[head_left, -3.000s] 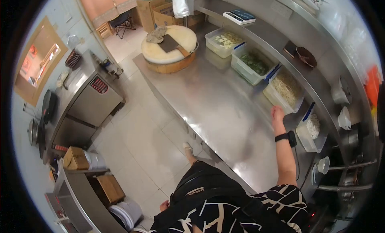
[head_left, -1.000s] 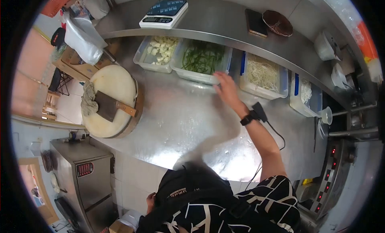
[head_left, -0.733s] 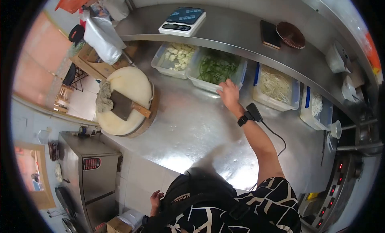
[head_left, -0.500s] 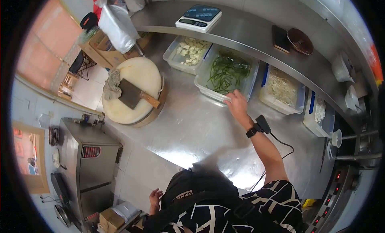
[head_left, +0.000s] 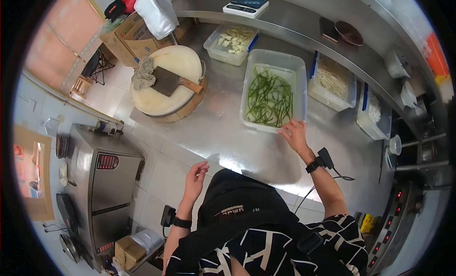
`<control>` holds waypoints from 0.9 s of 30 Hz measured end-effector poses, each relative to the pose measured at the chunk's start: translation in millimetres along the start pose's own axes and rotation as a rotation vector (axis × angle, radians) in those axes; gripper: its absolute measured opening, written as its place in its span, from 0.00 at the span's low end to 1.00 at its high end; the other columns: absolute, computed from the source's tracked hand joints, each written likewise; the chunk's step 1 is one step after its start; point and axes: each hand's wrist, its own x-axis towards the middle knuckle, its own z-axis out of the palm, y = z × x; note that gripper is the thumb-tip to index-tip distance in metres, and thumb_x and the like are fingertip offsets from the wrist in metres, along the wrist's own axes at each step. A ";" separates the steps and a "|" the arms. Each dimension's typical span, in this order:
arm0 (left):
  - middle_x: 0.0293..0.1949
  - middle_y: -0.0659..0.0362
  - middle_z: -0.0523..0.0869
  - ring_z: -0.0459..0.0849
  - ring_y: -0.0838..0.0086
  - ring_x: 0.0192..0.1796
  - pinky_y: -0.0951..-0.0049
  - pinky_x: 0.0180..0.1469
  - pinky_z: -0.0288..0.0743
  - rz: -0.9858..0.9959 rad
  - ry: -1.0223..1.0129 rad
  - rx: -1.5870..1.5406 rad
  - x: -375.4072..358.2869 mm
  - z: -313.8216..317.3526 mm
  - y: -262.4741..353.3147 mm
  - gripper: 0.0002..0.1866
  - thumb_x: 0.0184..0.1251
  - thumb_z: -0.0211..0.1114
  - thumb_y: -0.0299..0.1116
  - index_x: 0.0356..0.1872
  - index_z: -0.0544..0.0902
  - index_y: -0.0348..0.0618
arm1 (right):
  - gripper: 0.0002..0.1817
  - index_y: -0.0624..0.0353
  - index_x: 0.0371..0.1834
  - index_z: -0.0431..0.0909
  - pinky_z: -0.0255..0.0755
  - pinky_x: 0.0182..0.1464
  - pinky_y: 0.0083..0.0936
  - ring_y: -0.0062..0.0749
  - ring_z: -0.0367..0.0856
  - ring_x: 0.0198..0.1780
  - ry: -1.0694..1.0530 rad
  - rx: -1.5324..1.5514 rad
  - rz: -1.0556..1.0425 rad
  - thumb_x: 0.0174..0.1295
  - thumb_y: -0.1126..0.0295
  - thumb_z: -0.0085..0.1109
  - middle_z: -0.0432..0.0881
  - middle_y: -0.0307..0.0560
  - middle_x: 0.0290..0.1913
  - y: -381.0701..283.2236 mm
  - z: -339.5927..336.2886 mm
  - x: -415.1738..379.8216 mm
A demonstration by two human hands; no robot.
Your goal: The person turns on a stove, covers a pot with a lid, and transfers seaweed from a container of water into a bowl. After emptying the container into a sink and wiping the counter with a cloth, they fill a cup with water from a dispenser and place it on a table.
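A clear plastic bin with cut green vegetable strips inside stands on the steel counter, out from under the shelf. My right hand is closed on the bin's near rim at its right corner. My left hand is raised in front of the counter's near edge, fingers loosely curled and partly apart, with nothing in it. To the left of the bin, a cleaver and a grey cloth lie on a round chopping block.
Bins of pale pieces, shredded white strands and white food stand by the shelf. A scale is on the shelf. A steel cabinet stands at left.
The bin of green strips has come out from beneath the shelf, toward me, with my right hand on its rim. My left hand has risen from low beside my body toward the counter edge.
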 end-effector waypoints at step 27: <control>0.33 0.64 0.78 0.75 0.68 0.44 0.55 0.58 0.56 0.703 -0.540 0.806 26.8 197.3 62.2 0.08 0.50 0.63 0.38 0.34 0.83 0.56 | 0.10 0.58 0.15 0.69 0.65 0.41 0.35 0.40 0.71 0.29 -0.257 0.058 -0.344 0.50 0.70 0.56 0.68 0.45 0.19 148.0 -124.8 -72.7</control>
